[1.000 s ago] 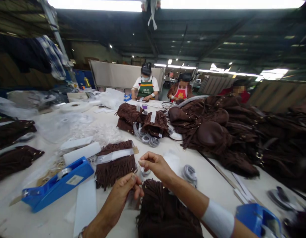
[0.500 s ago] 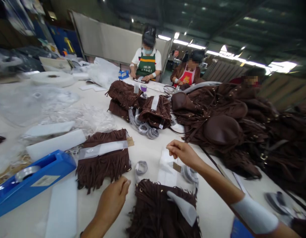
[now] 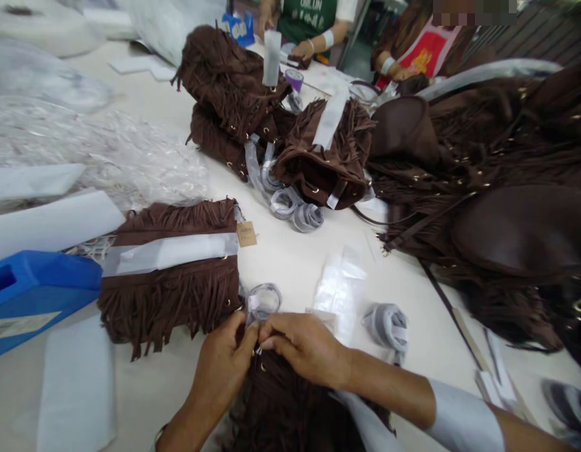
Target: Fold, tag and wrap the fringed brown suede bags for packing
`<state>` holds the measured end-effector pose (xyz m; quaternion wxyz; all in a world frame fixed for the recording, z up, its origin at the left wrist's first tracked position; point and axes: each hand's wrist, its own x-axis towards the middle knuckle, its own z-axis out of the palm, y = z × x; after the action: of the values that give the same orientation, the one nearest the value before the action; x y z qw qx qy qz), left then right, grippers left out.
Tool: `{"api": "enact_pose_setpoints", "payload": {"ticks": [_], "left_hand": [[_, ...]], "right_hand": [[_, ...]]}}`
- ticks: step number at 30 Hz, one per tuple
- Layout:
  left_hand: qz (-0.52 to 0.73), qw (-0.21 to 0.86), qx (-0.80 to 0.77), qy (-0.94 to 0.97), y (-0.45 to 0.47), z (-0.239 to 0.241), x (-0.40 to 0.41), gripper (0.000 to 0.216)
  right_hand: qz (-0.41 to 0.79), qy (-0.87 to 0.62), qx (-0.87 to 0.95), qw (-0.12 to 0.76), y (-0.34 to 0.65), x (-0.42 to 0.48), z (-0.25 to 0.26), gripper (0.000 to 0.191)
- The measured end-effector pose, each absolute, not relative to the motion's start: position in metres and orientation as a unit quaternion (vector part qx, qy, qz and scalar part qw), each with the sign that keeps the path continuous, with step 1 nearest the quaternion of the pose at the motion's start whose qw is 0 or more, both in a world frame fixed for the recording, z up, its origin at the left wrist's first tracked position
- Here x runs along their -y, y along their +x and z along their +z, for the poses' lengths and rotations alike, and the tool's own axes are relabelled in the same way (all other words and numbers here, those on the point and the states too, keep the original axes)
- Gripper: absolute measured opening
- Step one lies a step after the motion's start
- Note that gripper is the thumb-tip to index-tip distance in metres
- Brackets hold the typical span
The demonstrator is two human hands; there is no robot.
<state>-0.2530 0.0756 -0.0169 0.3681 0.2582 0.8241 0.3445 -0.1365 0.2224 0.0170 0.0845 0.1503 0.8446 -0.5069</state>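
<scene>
My left hand and my right hand meet at the upper left corner of a dark brown fringed bag. The fingers of both are pinched together, tip to tip, beside a small gold ring on the bag. What they grip is tiny and mostly hidden; I cannot make it out. A wrapped strap coil lies just beyond the fingertips. Left of the hands is a second fringed bag with a white paper band and a tan hang tag. Another grey-wrapped strap coil rests right of my right hand.
A blue tape dispenser and white paper strips lie at left. Crumpled clear plastic is behind them. Banded bags stand ahead, and a heap of brown bags fills the right. Two co-workers sit across the table.
My right hand has come left and down to meet my left hand at the bag's corner. The tan tag below my right hand is now out of sight. The view has tilted down and closer.
</scene>
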Motion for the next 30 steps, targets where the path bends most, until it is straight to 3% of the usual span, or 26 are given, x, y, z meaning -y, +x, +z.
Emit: {"api": "enact_pose_setpoints", "payload": {"ticks": [5, 9, 12, 19, 30], "left_hand": [[0.449, 0.431, -0.774, 0.120, -0.246, -0.008, -0.082, 0.038], [0.493, 0.440, -0.747, 0.071, -0.244, -0.007, -0.087, 0.046], [0.507, 0.439, -0.739, 0.068, -0.244, -0.008, -0.086, 0.044], [0.496, 0.395, -0.768, 0.092, -0.247, -0.010, -0.075, 0.033], [0.533, 0.393, -0.747, 0.054, -0.241, -0.009, -0.071, 0.036]], "right_hand": [[-0.474, 0.165, -0.857, 0.115, -0.120, -0.222, 0.022, 0.016], [-0.453, 0.106, -0.884, 0.040, -0.127, -0.225, 0.037, 0.022], [-0.510, 0.066, -0.857, 0.031, -0.134, -0.220, 0.037, 0.021], [-0.490, 0.163, -0.854, 0.064, -0.141, -0.215, 0.019, 0.013], [-0.486, 0.221, -0.841, 0.084, -0.139, -0.214, 0.020, 0.009]]}}
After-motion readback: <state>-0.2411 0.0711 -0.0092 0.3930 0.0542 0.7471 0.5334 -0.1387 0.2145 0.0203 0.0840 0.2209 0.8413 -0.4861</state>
